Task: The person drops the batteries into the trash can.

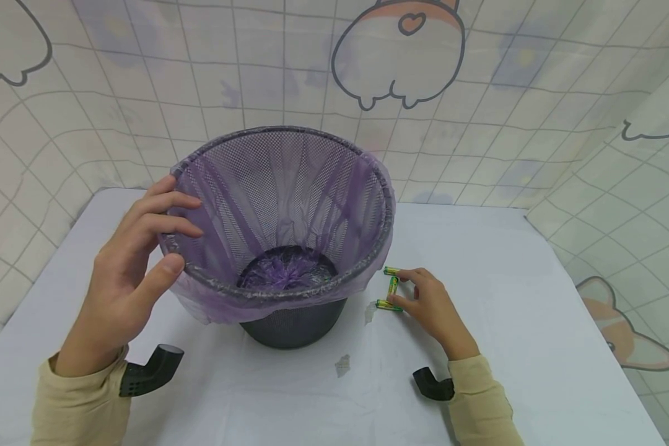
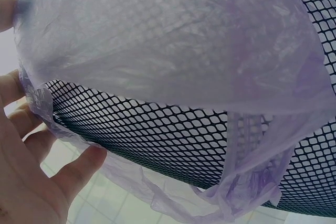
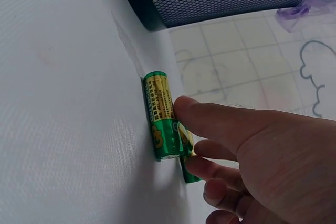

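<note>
Bin (image 1: pixel 295 328), one, black mesh: centre of the head view, tilted so that its mouth faces the wearer. Bag (image 1: pixel 195 303), one, thin purple film: inside the bin, its edge turned out over the rim.

Batteries (image 1: pixel 393 287), three, green and gold: on the white table (image 1: pixel 479 260), right of centre, just beside the bin's base; two lie crosswise to a third between them.

Left hand (image 1: pixel 119 279): left of centre; thumb and fingers bent round the bin's rim, holding film and rim together. Right hand (image 1: pixel 432 306): right of centre, low; thumb and bent fingertips closed about the batteries, touching them. Firmness of that pinch: cannot be told. The hands are well apart.

Progress, as judged: lining of the bin appears complete. Outstanding: the batteries, gathered at the fingertips but not yet visibly lifted; none is discernible inside the bin.

Obscured: the bin's floor, under bunched film; in the right wrist view, the rear batteries, partly covered by the foremost one and the fingers; in the left wrist view, the fingertips beyond the rim, with one finger cut off at upper left. Grey patch (image 1: pixel 342 365), below centre: nature unclear.
</note>
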### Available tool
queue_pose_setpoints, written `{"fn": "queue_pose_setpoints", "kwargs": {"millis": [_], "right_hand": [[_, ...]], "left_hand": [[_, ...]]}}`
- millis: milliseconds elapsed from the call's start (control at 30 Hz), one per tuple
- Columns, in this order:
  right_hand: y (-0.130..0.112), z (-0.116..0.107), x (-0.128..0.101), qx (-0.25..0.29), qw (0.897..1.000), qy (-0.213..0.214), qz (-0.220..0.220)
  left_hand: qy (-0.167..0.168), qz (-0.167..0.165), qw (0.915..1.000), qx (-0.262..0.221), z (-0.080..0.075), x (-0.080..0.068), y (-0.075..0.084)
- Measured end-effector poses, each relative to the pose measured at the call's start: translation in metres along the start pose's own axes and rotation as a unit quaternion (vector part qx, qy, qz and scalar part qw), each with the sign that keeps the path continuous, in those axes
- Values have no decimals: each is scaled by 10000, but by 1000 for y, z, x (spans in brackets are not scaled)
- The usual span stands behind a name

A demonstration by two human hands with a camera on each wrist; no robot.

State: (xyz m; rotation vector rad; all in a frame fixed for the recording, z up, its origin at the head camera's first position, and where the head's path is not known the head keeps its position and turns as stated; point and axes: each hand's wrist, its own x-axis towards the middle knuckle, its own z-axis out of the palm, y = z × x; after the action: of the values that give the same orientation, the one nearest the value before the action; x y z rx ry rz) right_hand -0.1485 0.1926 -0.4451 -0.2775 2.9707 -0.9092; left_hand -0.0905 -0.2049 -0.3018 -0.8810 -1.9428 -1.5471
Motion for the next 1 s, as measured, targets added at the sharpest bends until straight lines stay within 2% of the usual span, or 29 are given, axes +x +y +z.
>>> {"fn": "queue_pose_setpoints", "kwargs": {"millis": [300, 1000], "right_hand": [[2, 3, 1, 59, 9999, 63, -72], [1, -2, 1, 58, 9999, 19, -119]], "left_hand": [[-24, -45, 9999, 148, -1, 0, 0], [17, 35, 10000, 28, 1, 1, 0]]}}
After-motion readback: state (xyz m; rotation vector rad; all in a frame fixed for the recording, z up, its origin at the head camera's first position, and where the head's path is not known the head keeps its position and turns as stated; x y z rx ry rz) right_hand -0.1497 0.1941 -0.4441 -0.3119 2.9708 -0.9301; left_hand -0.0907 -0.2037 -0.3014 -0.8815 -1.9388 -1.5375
